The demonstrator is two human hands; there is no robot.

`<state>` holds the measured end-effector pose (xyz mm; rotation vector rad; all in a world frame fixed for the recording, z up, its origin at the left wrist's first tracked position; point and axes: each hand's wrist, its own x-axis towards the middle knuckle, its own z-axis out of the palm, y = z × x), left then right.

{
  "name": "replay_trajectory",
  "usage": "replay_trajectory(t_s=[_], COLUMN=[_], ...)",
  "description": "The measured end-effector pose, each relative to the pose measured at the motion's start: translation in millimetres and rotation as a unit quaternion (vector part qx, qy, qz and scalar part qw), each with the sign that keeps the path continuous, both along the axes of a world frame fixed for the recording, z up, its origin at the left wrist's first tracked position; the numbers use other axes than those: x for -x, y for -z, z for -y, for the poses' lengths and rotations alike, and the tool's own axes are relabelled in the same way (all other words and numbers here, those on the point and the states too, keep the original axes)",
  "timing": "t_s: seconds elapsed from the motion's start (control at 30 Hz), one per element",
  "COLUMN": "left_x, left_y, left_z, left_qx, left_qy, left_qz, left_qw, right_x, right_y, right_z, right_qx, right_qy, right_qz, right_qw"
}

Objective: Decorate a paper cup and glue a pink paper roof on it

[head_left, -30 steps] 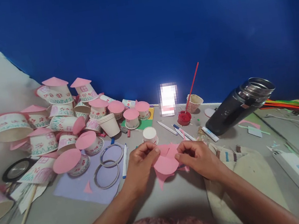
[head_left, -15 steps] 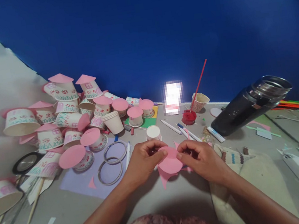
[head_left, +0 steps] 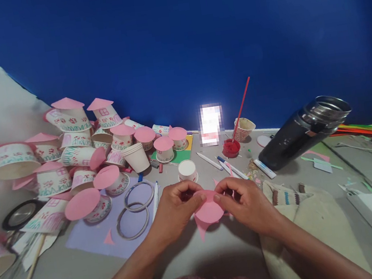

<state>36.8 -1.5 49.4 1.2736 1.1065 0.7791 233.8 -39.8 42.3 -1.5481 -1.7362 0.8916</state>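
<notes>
A round piece of pink paper (head_left: 210, 210) is held over the table between my two hands. My left hand (head_left: 183, 203) pinches its upper left edge, thumb on top. On the upper right edge, my right hand (head_left: 240, 198) grips with thumb and curled fingers. Under the disc lies a pointed pink paper scrap (head_left: 202, 230). Just behind my left hand stands a small white paper cup (head_left: 187, 170), bottom up. The undersides of both hands' fingers are partly hidden by the paper.
Decorated paper cups with pink roofs (head_left: 68, 113) are piled at left. Two grey rings (head_left: 133, 222) lie on purple paper (head_left: 89, 238). A red pot with a brush (head_left: 231, 148), markers (head_left: 209, 160), a dark flask (head_left: 296, 135) and a beige cloth (head_left: 305, 229) occupy the right.
The view has shifted slightly, so most things sit a little further left and lower. Both hands keep hold of the pink disc, their fingertips now closer together along its upper edge.
</notes>
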Motion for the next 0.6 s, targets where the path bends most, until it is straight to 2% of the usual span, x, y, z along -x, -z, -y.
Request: replay_trajectory(t_s=[0.23, 0.37, 0.6], left_x=[1.7, 1.8, 1.2], left_y=[6.3, 4.8, 1.0], left_z=[-0.7, -0.2, 0.9], left_qx=[-0.004, -0.010, -0.024], left_qy=[0.004, 0.011, -0.011], left_qz=[-0.012, -0.011, -0.009], left_qw=[1.000, 1.000, 1.000], right_x=[3.0, 3.5, 4.2], right_y=[-0.1, -0.8, 3.2], right_z=[1.5, 3.5, 5.0], right_qx=[-0.027, -0.034, -0.044], right_qy=[0.012, 0.013, 0.015], right_qz=[0.000, 0.007, 0.004], right_qw=[1.000, 0.999, 0.999])
